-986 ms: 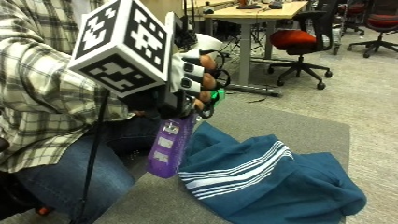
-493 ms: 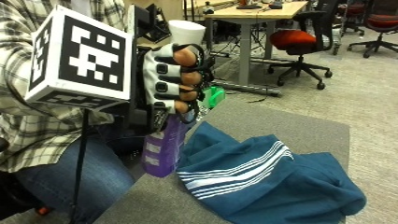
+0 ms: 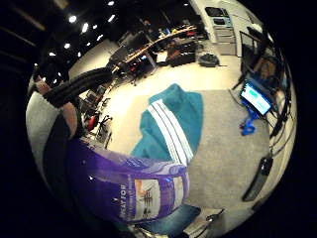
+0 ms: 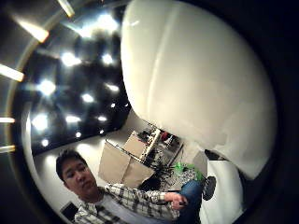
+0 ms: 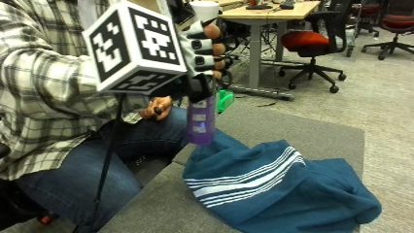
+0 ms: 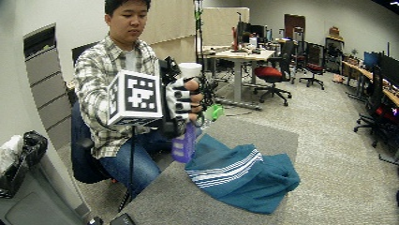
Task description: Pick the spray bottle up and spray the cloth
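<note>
A purple spray bottle [image 5: 200, 121] with a white head [image 5: 204, 9] hangs upright in the air. My gloved right hand [image 5: 200, 48] grips its neck, fingers curled round it. The bottle's base is just above the near edge of a teal cloth [image 5: 278, 189] with white stripes, which lies bunched on the grey table [image 5: 310, 131]. In the wide outside view the bottle [image 6: 184, 145], hand [image 6: 184, 98] and cloth [image 6: 243, 173] stand the same way. The little finger side palm view shows the bottle's label [image 3: 129, 188] close by, with the cloth [image 3: 173, 119] beyond. The white head [image 4: 196, 79] fills the thumb side view.
The person's bare left hand [image 5: 158, 108] rests low by the lap, behind the bottle. A green object [image 5: 223, 101] sits at the table's far corner. A desk [image 5: 259, 14] and red office chair [image 5: 310, 41] stand behind. A lit screen [image 3: 255, 96] lies past the table.
My hand has lifted the bottle higher and carried it toward the cloth; its base now hangs over the cloth's near edge. The cloth has not moved.
</note>
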Tool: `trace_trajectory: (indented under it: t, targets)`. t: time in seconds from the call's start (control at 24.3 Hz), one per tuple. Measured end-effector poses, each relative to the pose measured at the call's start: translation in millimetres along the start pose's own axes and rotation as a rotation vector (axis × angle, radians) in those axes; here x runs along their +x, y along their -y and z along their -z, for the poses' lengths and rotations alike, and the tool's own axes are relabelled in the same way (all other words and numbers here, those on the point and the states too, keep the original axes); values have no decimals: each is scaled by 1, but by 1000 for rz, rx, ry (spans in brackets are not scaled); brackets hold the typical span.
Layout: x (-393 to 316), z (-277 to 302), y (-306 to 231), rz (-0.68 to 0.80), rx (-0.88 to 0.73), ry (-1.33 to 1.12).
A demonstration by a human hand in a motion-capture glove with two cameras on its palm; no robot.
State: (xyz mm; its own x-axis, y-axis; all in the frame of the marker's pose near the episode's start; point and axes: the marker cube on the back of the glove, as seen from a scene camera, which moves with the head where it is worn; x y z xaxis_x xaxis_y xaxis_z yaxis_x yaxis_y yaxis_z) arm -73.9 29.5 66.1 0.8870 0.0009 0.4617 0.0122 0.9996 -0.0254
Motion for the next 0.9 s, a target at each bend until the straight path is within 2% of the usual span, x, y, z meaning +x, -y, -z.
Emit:
trace_trajectory:
  t: [0.21, 0.53, 0.9]
  targets:
    - [-23, -60, 6, 83, -105, 114]
    - [-39, -147, 18, 130, -232, 236]
    - [6, -229, 42, 75, -190, 305]
